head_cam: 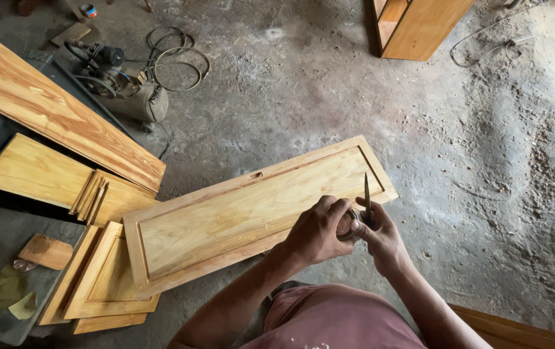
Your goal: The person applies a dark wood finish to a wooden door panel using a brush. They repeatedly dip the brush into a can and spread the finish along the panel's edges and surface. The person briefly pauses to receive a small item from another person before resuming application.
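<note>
Left hand: I see my left hand curled tight around a small round object I cannot identify, above the panel's 4 o'clock corner.
Right hand: my right hand pinches a thin pointed blade, tip toward 12 o'clock.
Panel: the framed wooden door panel lies flat on the concrete floor, directly under both hands.
Progress: I judge the blade is being readied; the panel shows no fresh marks.
Surroundings: stacked boards at 10 o'clock, smaller panels at 8 o'clock, a motor at 11 o'clock.

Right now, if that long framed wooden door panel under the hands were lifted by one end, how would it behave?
The door panel probably stays stiff: solid frame around a flat board. Long and wide, it likely swings awkwardly from one end. Its glossy finish may feel slippery.
</note>
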